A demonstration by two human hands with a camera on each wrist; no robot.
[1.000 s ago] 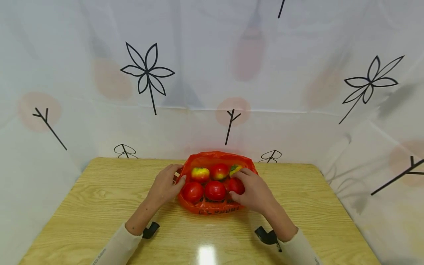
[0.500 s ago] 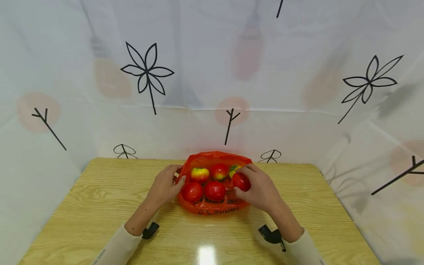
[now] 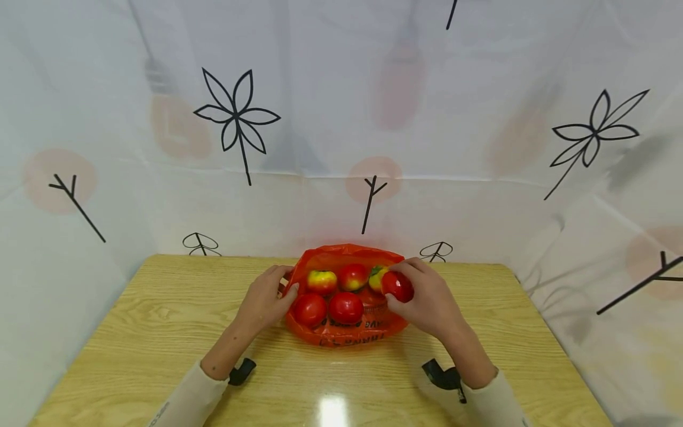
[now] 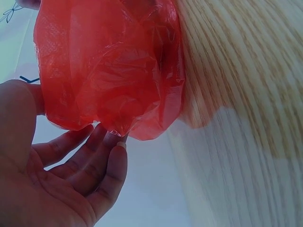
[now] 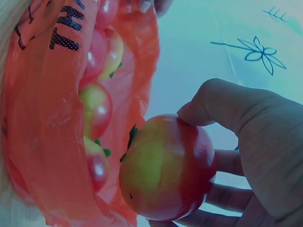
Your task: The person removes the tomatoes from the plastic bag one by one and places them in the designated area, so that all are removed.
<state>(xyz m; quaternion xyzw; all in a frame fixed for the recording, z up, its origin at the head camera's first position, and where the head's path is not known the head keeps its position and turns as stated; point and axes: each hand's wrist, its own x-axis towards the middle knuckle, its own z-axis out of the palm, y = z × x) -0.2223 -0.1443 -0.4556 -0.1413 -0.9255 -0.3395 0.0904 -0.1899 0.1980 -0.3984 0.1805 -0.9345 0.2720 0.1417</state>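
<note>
A red plastic bag (image 3: 349, 339) with dark printing on its front stands on the table, its mouth spread wide. Inside sit several glossy red and yellow tomatoes (image 3: 347, 308), some showing green leafy tops. My left hand (image 3: 265, 300) holds the bag's left rim between thumb and fingers; in the left wrist view the fingertips (image 4: 118, 151) lie against the thin plastic. With thumb and curled fingers my right hand (image 3: 433, 302) grips one tomato (image 5: 165, 170) at the bag's right rim. Its yellow side and green leaves show in the right wrist view.
The pale wood-grain table (image 3: 187, 314) ends at a white cloth backdrop (image 3: 320, 136) with line-drawn flowers, close behind the bag. Cloth also hangs on both sides. Black wrist mounts (image 3: 441, 375) sit under the forearms.
My right hand has lifted one tomato from the bag's front right and carried it up and rightward to the rim. The left hand has kept its place on the bag.
</note>
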